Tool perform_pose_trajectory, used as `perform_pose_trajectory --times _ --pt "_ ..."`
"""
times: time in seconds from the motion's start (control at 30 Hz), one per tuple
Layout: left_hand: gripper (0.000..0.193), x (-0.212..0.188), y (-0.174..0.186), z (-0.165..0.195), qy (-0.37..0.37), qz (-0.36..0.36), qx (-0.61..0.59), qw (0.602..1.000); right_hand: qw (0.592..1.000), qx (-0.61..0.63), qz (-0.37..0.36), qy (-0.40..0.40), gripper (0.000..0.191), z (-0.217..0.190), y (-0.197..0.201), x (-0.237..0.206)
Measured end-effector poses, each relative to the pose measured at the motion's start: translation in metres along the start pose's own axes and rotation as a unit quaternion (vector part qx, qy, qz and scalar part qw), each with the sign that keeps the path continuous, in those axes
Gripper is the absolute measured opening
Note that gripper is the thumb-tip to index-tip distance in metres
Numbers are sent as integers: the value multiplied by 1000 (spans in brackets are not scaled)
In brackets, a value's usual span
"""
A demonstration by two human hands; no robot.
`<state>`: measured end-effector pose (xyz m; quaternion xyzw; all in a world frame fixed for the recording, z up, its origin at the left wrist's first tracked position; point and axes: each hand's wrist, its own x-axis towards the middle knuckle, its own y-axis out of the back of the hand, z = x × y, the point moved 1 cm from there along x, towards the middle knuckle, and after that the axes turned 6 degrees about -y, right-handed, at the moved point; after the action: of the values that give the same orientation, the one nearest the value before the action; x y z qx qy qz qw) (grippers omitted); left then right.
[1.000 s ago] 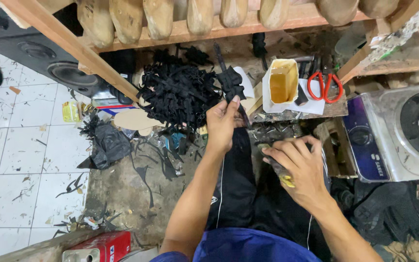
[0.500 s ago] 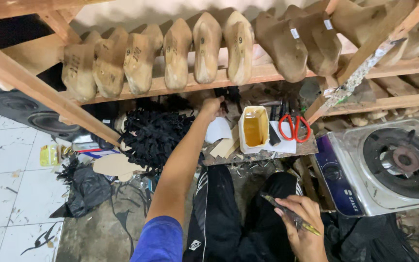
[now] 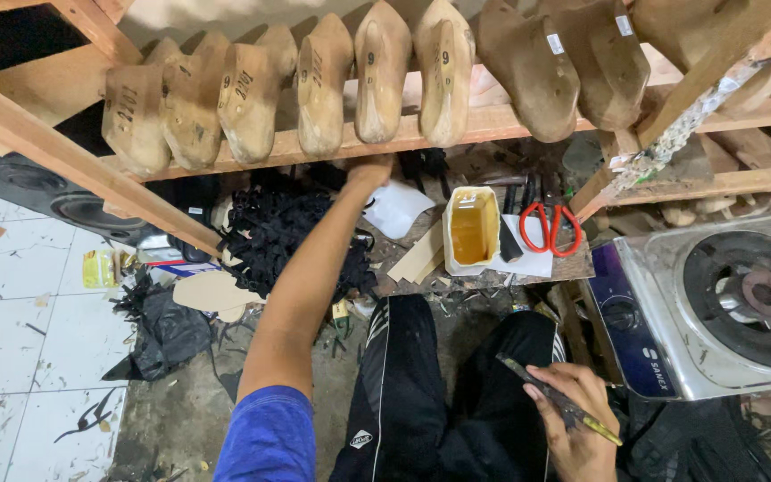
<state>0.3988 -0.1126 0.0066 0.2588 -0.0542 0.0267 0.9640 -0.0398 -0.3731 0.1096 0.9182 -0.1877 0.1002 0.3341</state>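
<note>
My left hand [image 3: 369,170] reaches far forward, under the wooden shelf [image 3: 493,125] that carries a row of wooden shoe lasts [image 3: 377,80]. Its fingers are hidden behind the shelf edge, so what it touches cannot be told. It is just above a pile of black straps [image 3: 283,228] and beside a white sheet [image 3: 399,207]. My right hand [image 3: 573,419] rests low by my right knee, closed on a thin dark brush with a yellow handle [image 3: 564,402].
A tub of yellow glue [image 3: 472,228] and red-handled scissors [image 3: 551,228] sit on a small wooden board [image 3: 493,268]. A gas stove [image 3: 716,303] stands at right. A speaker [image 3: 55,201], black scraps [image 3: 167,330] and tan cut-outs [image 3: 211,290] lie at left on the floor.
My left hand let go of the black strap it held a second ago and stretched forward under the shelf. My right hand dropped lower toward my knee, still holding the brush.
</note>
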Motion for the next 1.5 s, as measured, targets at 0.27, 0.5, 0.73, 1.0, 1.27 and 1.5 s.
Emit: perform_pose_trajectory --times 0.27,0.5,0.73,1.0,1.27,1.5 --pt "47 -8 81 -34 -155 -176 417 878 999 34 -4 13 25 -1 -3 0" --pt "28 -23 79 -44 -171 -142 491 842 999 35 -8 -11 23 -5 -11 1" --pt "20 -22 69 -48 -265 -91 567 775 980 170 -7 -99 19 16 -24 3" --pt "10 -115 112 73 -466 -5 221 857 851 478 19 -217 23 43 -28 48" --pt "17 -290 87 113 -60 41 -378 923 990 94 -101 16 19 9 -73 163" --pt "18 -366 67 64 81 81 -364 924 936 -258 -141 195 24 13 -125 204"
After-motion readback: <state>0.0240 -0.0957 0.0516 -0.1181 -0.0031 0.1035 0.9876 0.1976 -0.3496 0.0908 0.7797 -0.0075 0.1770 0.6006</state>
